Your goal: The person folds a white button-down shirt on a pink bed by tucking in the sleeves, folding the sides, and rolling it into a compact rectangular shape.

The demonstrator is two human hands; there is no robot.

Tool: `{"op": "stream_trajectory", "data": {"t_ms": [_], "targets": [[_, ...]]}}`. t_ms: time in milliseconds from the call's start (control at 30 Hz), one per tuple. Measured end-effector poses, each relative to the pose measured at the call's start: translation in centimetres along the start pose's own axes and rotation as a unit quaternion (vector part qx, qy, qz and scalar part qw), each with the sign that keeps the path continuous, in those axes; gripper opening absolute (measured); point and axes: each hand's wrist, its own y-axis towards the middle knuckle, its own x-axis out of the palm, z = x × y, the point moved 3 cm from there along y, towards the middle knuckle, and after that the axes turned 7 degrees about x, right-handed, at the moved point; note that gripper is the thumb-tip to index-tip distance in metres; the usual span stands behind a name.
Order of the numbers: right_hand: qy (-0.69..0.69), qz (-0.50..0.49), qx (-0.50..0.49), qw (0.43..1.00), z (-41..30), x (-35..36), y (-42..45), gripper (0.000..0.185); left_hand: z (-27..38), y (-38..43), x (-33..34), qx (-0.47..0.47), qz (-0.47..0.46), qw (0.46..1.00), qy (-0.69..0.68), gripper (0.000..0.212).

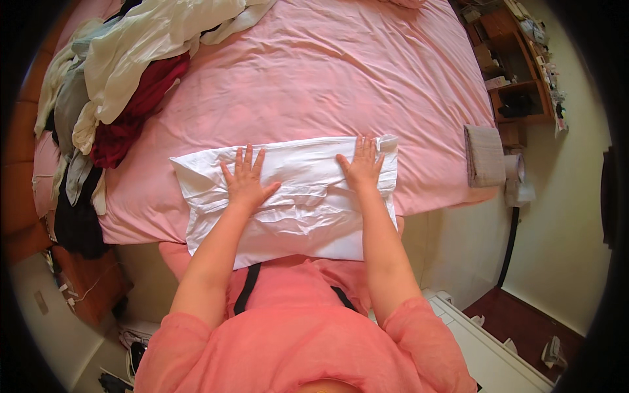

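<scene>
A white cloth garment (300, 162), partly folded, lies across the near edge of the bed, with its lower part hanging towards my lap. My left hand (246, 182) rests flat on its left half, fingers spread. On the right half, my right hand (362, 167) presses palm down, with its fingertips at the far folded edge. Neither hand grips the fabric. Between them run creases and a raised flap (307, 195). A small fold stands up at the far right corner, just beyond my right fingers.
A heap of clothes (132, 64), white, grey, dark red and black, covers the bed's left side. Pink bedding (319, 83) spreads beyond the garment. A folded grey-brown cloth (484, 156) sits at the right edge. Wooden shelves (521, 98) holding small items stand at the right.
</scene>
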Motion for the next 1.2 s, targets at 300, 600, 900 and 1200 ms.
{"op": "stream_trajectory", "data": {"t_ms": [300,600,900,1200], "targets": [[-0.045,0.043,0.016,0.998,1.1,-2.2,0.8,0.086,-2.8,-0.2,-1.3,0.004,0.044,0.999,-0.013,0.095],[0.045,0.005,-0.179,0.983,-10.9,1.8,-5.0,0.083,-2.8,0.0,-0.5,-0.017,-0.021,1.0,0.005,0.091],[0.008,0.02,-0.141,0.99,-8.7,1.8,-3.6,0.082,-10.6,-1.9,0.0,-0.158,0.034,0.986,0.03,0.099],[0.011,0.076,-0.107,0.991,-4.1,2.5,0.1,0.083,-11.2,-2.1,-0.2,-0.174,0.024,0.984,0.032,0.101]]}}
